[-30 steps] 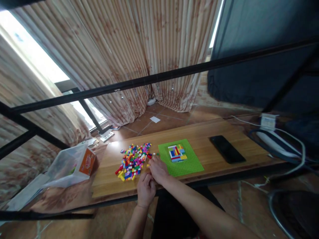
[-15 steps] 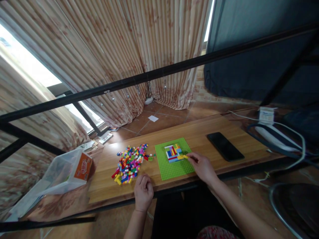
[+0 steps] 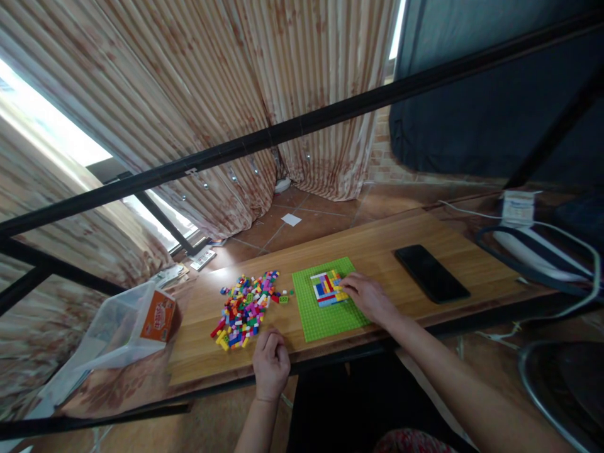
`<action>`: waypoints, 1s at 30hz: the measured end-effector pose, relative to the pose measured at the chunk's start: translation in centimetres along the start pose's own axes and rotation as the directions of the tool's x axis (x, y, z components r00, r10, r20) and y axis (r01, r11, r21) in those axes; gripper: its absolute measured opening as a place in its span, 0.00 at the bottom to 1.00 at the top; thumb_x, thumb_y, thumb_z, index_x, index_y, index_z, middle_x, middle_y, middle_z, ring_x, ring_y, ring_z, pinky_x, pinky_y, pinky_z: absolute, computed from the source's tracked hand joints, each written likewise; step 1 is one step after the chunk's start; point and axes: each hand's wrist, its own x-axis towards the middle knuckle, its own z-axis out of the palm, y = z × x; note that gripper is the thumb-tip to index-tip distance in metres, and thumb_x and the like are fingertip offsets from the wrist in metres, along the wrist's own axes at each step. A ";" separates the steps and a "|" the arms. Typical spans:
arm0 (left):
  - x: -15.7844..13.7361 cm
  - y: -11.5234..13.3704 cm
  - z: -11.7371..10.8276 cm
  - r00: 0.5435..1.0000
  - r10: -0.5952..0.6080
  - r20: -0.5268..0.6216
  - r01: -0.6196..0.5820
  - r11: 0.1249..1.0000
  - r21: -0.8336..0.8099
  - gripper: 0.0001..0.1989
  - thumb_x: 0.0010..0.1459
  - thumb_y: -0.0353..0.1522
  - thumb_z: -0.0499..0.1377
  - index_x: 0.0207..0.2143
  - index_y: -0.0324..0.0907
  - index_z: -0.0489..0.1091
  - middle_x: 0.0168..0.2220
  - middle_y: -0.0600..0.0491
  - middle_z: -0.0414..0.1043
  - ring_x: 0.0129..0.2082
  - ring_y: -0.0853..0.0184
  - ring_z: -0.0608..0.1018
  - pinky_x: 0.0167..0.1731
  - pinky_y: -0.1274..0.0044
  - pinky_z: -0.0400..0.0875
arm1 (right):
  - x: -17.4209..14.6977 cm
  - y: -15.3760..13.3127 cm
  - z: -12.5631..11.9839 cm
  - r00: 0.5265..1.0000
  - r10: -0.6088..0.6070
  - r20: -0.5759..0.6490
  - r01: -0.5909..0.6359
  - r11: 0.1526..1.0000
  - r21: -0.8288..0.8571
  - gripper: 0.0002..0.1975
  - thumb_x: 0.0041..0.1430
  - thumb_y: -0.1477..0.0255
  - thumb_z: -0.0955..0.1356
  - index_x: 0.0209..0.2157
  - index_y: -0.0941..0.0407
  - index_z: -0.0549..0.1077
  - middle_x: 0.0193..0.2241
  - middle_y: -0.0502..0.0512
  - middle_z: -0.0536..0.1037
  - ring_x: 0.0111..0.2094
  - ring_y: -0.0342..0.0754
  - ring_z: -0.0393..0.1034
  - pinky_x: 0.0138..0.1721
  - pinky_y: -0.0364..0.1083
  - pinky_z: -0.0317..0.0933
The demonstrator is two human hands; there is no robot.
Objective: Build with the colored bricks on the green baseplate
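1. Nearest us, dark cloth trousers (image 3: pixel 330 402) sit beneath the front edge of the wood-grained, smooth desk (image 3: pixel 207 368).
2. At that edge we hold our left hand (image 3: pixel 272 360) in a loose, rounded curl, its fingers folded in together; we see nothing in it.
3. Our right hand (image 3: pixel 370 298) reaches over a square, thin green baseplate (image 3: pixel 325 326), pebbled all over with small studs. Its fingertips are together at the right side of the brick panel; we cannot tell whether a brick is clamped between them.
4. The brick panel (image 3: pixel 324 288) sits on the baseplate, a low, blocky patchwork of white, blue, red, yellow and light-blue plastic.
5. Left of the baseplate we have a loose, knobbly brick heap (image 3: pixel 245 309) in mixed colours, spread flat on the wood.
6. Towards the right end lies a black phone (image 3: pixel 431 274), a flat, glossy rectangle with rounded corners.
7. Off to the left we see a translucent plastic tub (image 3: pixel 113 333) with an orange label (image 3: pixel 158 318).
8. Farther off, a white paper (image 3: pixel 291 219) lies on brown floor tiles (image 3: pixel 321 220), below pleated, rust-patterned curtains (image 3: pixel 207 94).
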 end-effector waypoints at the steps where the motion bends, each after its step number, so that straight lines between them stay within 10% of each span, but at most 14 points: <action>1: 0.0 0.0 0.0 1.000 0.000 -0.001 0.000 1.000 0.001 0.10 0.54 0.21 0.49 0.24 0.43 0.62 0.30 0.52 0.68 0.33 0.67 0.72 0.34 0.75 0.69 | 0.0 0.2 0.1 1.000 -0.004 -0.011 0.004 1.000 0.005 0.10 0.59 0.72 0.64 0.32 0.52 0.77 0.34 0.53 0.76 0.38 0.48 0.69 0.42 0.47 0.61; 18: 0.0 0.1 0.1 1.000 -0.007 -0.001 0.007 0.999 0.033 0.10 0.54 0.22 0.50 0.25 0.43 0.63 0.31 0.52 0.69 0.34 0.67 0.73 0.35 0.75 0.69 | -0.8 0.9 1.8 0.920 0.297 -0.257 -0.213 0.927 0.310 0.15 0.55 0.61 0.66 0.39 0.56 0.76 0.33 0.55 0.78 0.33 0.48 0.71 0.37 0.47 0.65; 30: -0.2 0.2 0.3 1.000 -0.003 -0.003 0.003 0.999 0.052 0.11 0.56 0.22 0.49 0.25 0.43 0.63 0.31 0.52 0.69 0.34 0.67 0.72 0.35 0.76 0.67 | 1.4 -0.2 2.4 0.904 0.403 -0.145 -0.417 0.904 -0.090 0.24 0.55 0.55 0.67 0.46 0.59 0.73 0.32 0.58 0.79 0.33 0.52 0.73 0.33 0.47 0.61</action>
